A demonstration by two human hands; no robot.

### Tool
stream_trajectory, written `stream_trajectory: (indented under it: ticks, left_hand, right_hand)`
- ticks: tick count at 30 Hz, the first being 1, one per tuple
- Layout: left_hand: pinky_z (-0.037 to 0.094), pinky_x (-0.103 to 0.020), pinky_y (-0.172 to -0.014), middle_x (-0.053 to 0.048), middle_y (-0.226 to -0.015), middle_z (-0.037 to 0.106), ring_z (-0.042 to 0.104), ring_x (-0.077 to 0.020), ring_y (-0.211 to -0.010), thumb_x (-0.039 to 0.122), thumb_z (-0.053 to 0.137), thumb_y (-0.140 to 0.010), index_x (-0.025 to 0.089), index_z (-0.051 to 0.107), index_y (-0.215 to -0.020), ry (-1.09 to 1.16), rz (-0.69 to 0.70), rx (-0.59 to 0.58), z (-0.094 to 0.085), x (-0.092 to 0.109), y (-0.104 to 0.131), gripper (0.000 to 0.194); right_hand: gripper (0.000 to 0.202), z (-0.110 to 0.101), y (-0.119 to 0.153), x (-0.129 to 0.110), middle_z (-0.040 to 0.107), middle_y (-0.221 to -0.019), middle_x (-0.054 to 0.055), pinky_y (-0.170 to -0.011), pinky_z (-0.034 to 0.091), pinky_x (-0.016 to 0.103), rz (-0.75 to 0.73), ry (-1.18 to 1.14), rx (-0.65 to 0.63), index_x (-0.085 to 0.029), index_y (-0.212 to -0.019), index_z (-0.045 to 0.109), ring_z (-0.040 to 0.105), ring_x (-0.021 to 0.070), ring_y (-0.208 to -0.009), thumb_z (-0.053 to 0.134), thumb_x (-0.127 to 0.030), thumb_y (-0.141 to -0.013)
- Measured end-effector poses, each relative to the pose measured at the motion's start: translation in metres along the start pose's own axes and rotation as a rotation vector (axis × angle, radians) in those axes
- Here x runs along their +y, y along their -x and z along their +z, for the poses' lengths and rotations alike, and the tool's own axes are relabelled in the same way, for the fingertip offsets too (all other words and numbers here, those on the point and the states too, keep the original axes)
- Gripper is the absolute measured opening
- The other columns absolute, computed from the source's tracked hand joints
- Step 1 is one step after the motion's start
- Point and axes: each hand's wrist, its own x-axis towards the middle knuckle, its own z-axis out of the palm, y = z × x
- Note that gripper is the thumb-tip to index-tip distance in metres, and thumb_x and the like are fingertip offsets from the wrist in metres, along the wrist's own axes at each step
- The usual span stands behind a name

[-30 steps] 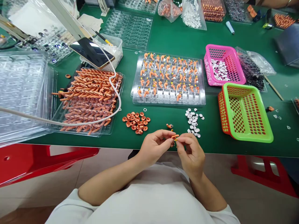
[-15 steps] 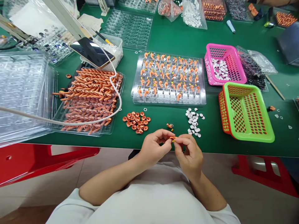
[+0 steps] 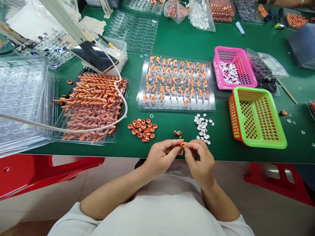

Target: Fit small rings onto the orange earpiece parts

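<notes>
"Surface first?"

"One green table (image 3: 172, 37), near edge level with the person's hands. Centre: one clear tray (image 3: 212, 95) of curved orange pieces. Before it, one heap of copper-coloured cups (image 3: 139, 124) and one scatter of white discs (image 3: 206, 136)."

"And the hands?"

"Left hand (image 3: 161, 155): thumb and fingers closed on a small orange part (image 3: 182, 144) with a yellow bit. Right hand (image 3: 201, 160): fingertips pinched at the same part — held between the two, at the table's near edge."

"Right side?"

"One pink basket (image 3: 235, 86), white pieces inside; nearer the person, one lime-green basket (image 3: 264, 144) nested in a red one (image 3: 234, 121)."

"Left side?"

"One stack of clear trays (image 3: 24, 95); one tray of copper-coloured rods (image 3: 98, 91); one phone (image 3: 95, 57), tilted against a clear tub (image 3: 123, 60); one white cable (image 3: 36, 124), looping across."

"The room?"

"Pale tiled floor (image 3: 103, 186); red stools, one left (image 3: 24, 172), one right (image 3: 278, 183) — both partly under the table."
</notes>
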Motion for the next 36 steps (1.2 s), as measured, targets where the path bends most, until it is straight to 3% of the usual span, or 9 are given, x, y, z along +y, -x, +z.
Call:
stream_trajectory:
  ticks: [6, 13, 17, 22, 28, 36]
  left_hand:
    - [0.062, -0.030, -0.081, -0.007, -0.100, 0.077, 0.074, -0.0207, -0.086, 0.027, 0.068, -0.083, 0.018, 0.077, -0.103, -0.019, -0.009, -0.016, -0.003, -0.003, 0.000, 0.023]
    - [0.061, -0.030, -0.081, -0.008, -0.102, 0.077, 0.074, -0.0223, -0.089, 0.030, 0.068, -0.084, 0.018, 0.076, -0.105, -0.074, 0.008, -0.048, -0.004, -0.007, 0.001, 0.026]
    - [0.061, -0.028, -0.077, -0.007, -0.096, 0.078, 0.073, -0.0200, -0.083, 0.030, 0.069, -0.084, 0.018, 0.076, -0.101, -0.057, 0.008, -0.041, -0.004, -0.003, 0.001, 0.022]
    - [0.059, -0.027, -0.067, -0.007, -0.085, 0.077, 0.071, -0.0177, -0.070, 0.031, 0.072, -0.081, 0.017, 0.077, -0.092, 0.021, -0.040, -0.041, -0.004, 0.002, -0.001, 0.019]
    - [0.060, -0.029, -0.071, -0.007, -0.084, 0.077, 0.072, -0.0196, -0.075, 0.031, 0.072, -0.078, 0.016, 0.076, -0.089, 0.110, -0.093, 0.025, 0.000, -0.004, -0.002, 0.019]
    - [0.059, -0.026, -0.070, -0.008, -0.086, 0.078, 0.072, -0.0187, -0.075, 0.028, 0.072, -0.078, 0.015, 0.076, -0.091, 0.078, -0.065, 0.057, 0.000, -0.003, 0.000, 0.019]
  right_hand:
    - [0.020, -0.007, -0.006, 0.003, 0.062, -0.089, 0.004, -0.055, 0.048, 0.026, -0.097, -0.010, -0.123, -0.023, -0.102, 0.063, 0.060, 0.0140, -0.072, 0.056, -0.009, -0.089]
    - [0.003, -0.014, -0.015, 0.000, 0.063, -0.078, 0.000, -0.053, 0.047, 0.024, 0.226, -0.146, -0.242, -0.022, -0.085, 0.061, 0.057, 0.0118, -0.062, 0.061, -0.020, -0.088]
    - [0.006, -0.016, -0.018, 0.001, 0.063, -0.074, -0.001, -0.056, 0.050, 0.023, 0.350, -0.237, -0.280, -0.021, -0.084, 0.062, 0.061, 0.0127, -0.063, 0.065, -0.027, -0.087]
    - [0.011, -0.017, -0.017, 0.002, 0.063, -0.078, 0.001, -0.059, 0.053, 0.025, 0.338, -0.315, -0.319, -0.021, -0.082, 0.065, 0.062, 0.0142, -0.067, 0.062, -0.029, -0.089]
    - [0.008, -0.011, -0.014, -0.001, 0.063, -0.078, 0.001, -0.057, 0.051, 0.024, 0.341, -0.305, -0.289, -0.020, -0.084, 0.065, 0.060, 0.0131, -0.065, 0.062, -0.026, -0.088]
    - [0.007, -0.006, -0.019, -0.002, 0.060, -0.077, 0.000, -0.053, 0.048, 0.021, 0.287, -0.282, -0.262, -0.020, -0.082, 0.063, 0.058, 0.0109, -0.061, 0.059, -0.021, -0.087]
